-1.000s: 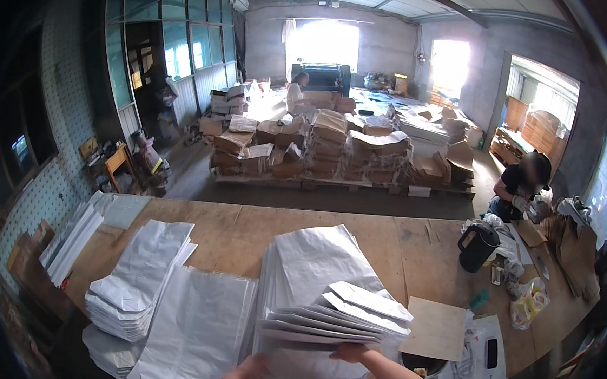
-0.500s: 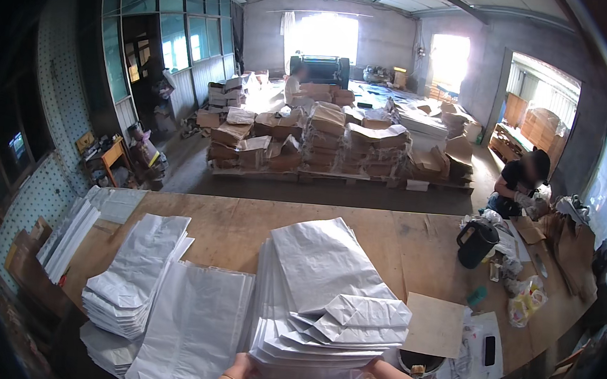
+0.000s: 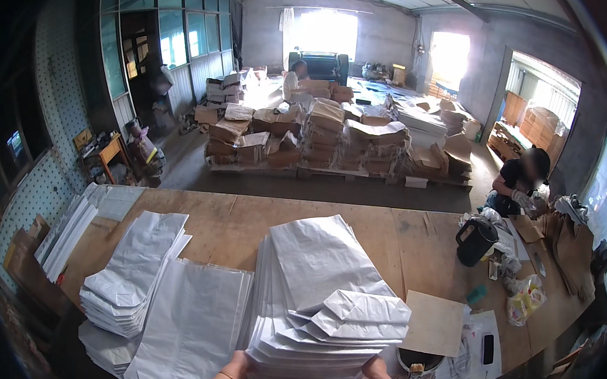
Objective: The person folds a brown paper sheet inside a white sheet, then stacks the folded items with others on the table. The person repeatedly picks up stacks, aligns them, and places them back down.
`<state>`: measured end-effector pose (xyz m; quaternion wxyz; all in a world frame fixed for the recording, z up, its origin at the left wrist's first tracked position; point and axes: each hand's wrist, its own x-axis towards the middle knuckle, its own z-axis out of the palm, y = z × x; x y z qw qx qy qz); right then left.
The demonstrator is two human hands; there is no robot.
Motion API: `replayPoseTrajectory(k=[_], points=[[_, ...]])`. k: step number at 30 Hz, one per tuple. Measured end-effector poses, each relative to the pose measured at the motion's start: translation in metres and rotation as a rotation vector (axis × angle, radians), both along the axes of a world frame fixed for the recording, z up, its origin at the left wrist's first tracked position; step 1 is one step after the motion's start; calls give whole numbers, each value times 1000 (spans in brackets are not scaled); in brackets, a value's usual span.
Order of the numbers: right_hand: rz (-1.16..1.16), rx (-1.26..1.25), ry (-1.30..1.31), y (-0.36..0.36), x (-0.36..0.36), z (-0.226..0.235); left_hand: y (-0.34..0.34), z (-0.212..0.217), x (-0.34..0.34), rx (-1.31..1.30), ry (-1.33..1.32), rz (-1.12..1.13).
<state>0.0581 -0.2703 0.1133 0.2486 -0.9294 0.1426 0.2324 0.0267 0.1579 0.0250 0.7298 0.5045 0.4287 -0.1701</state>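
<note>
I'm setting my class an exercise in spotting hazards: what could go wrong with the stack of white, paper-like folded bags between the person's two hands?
1. The stack of white, paper-like folded bags has uneven folded ends, so its upper bags might slide if it tilts.
2. The bare right hand is near a round, dark tub and could knock it.
3. The bare left hand is close to the flatter white stack and might push it askew.

Glare whites out the far window [image 3: 324,37]; straight lines bend toward dark edges.
</note>
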Motion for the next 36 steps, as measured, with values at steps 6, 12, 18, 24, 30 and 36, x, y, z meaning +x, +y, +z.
replayPoseTrajectory(k=[6,12,18,24,30,36], points=[[-708,909,-385,11,-18,-22,-14,13,2,214,19,-156],[-1055,1235,-389,-6,-5,-42,-8,15,-1,241,26,-59],[-1082,1527,-667,-21,22,-29,-16,20,1,304,-124,-146],[-1133,1728,-483,-33,35,-27,20,-54,-9,142,-205,-139],[-1192,1736,-274,-44,38,-36,-20,48,-15,23,-169,-113],[-1015,1473,-274,-21,9,-54,-24,60,-9,-111,-96,-81]])
